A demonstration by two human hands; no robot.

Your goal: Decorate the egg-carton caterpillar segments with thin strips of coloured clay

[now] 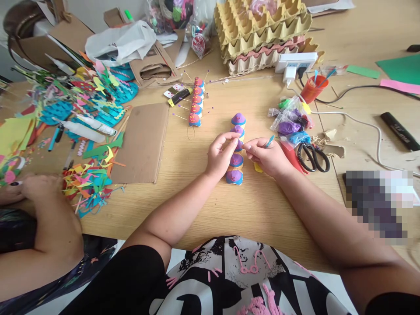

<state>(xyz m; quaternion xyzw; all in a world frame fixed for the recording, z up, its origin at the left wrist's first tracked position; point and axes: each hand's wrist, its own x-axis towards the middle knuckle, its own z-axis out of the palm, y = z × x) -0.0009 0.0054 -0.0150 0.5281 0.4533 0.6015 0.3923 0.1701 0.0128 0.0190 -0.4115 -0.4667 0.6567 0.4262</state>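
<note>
A row of egg-carton cups (235,176), painted purple, blue and yellow, lies lengthwise before me on the wooden table (193,197). My left hand (220,154) is closed in a pinch over the middle of the row; what its fingertips hold, if anything, is too small to make out. Close by on the right, my right hand (265,156) has its fingers closed round a thin tool with a blue end (270,140) sticking up. The two sets of fingertips nearly meet above the cups. A finished-looking red and blue egg-carton caterpillar (196,103) with pins in its sides stands farther back.
Scissors (313,157), bags of coloured clay (292,124) and a red cup (313,89) lie to the right. Cardboard (142,142) and paper scraps (90,175) are left, beside another person's hand (42,188). Egg trays (262,35) and a power strip (295,61) stand behind.
</note>
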